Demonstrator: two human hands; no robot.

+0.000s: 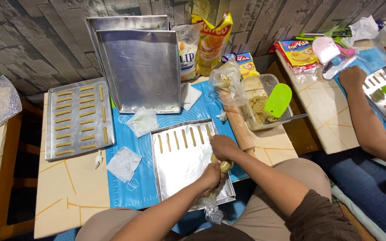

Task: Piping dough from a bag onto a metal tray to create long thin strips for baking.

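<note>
A: How many trays are there, and how many dough strips?

B: Three on this table. The front tray [175, 172] carries seven strips [184, 137] along its far edge. The left tray [51, 129] is nearly full, about twenty-three strips in two columns plus three upright ones. Two empty trays [141, 71] lean stacked against the wall.

A: And the hands?

B: The right hand [222, 146] is closed round the tip end of the piping bag [223, 166], at the front tray's right edge by the last strip. The left hand [211, 176] is fisted tight round the bag's twisted tail, which hangs over the near rim.

A: Any free room?

B: Most of the front tray's near part is bare. Two paper napkins [123, 163] lie on the blue mat [135, 187] to its left; a rolling pin [239, 127] lies just beside its right edge. Another person's hand [351, 76] works at the next table.
</note>
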